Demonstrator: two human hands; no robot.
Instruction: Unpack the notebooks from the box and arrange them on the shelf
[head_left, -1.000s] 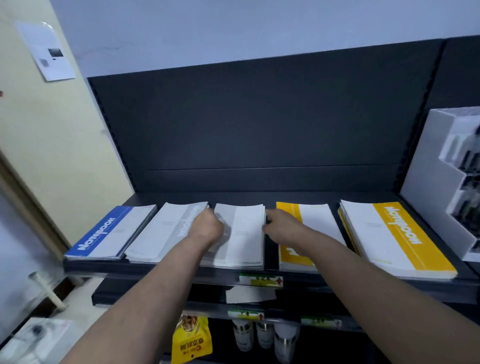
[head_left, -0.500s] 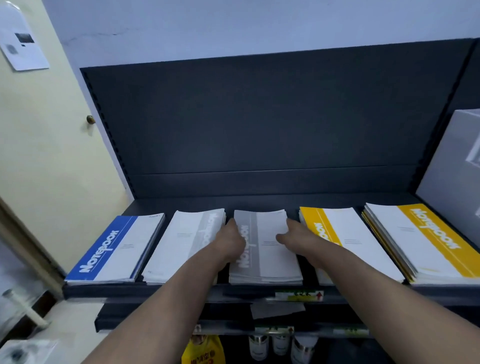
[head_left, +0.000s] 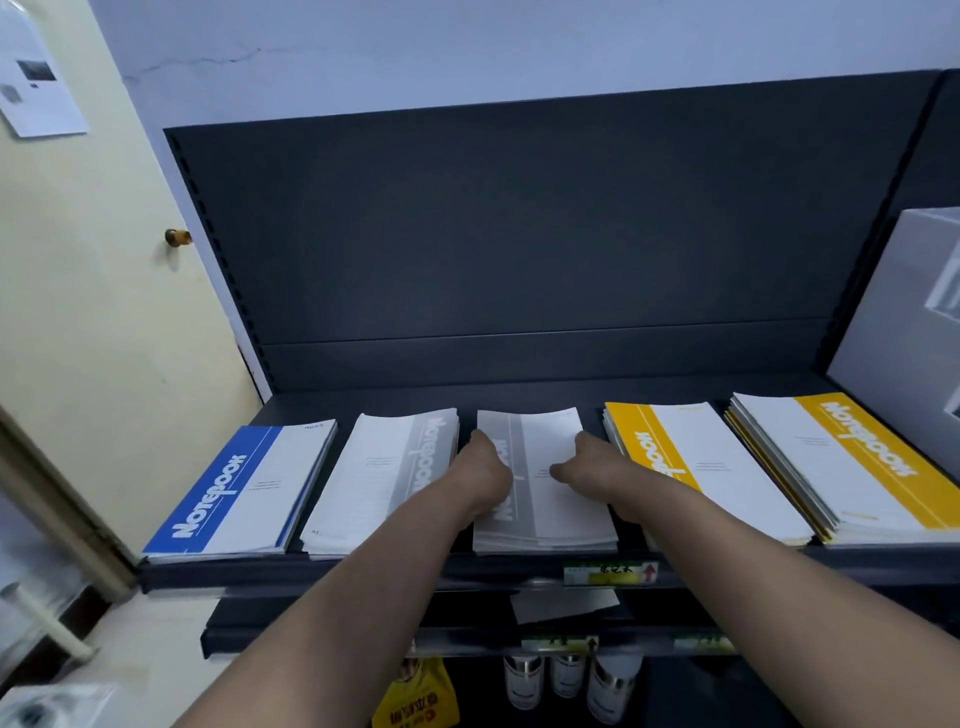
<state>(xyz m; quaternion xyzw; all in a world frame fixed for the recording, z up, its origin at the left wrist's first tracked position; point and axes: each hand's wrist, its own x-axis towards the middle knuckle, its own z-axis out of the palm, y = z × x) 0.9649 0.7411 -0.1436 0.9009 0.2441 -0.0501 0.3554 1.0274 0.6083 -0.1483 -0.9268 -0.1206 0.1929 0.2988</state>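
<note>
Five piles of notebooks lie side by side on the dark shelf (head_left: 363, 569). From the left they are a blue notebook pile (head_left: 244, 488), a grey-white pile (head_left: 374, 478), the middle grey pile (head_left: 545, 514), and two yellow piles (head_left: 691, 467) (head_left: 831, 467). My left hand (head_left: 485, 470) grips the middle grey pile at its left edge, thumb side on the cover. At the pile's right edge, my right hand (head_left: 587, 465) grips it with the thumb lying on top. The fingertips are hidden past the edges. The box is out of view.
A white display stand (head_left: 893, 322) sits at the shelf's right end, close to the outer yellow pile. The dark back panel (head_left: 519, 234) rises behind the piles. On the lower shelf stand cans (head_left: 524, 680) and a yellow packet (head_left: 415, 701).
The middle grey pile has been slid back and squared up between its neighbours, with both hands staying on its sides. The view has shifted left and closer.
</note>
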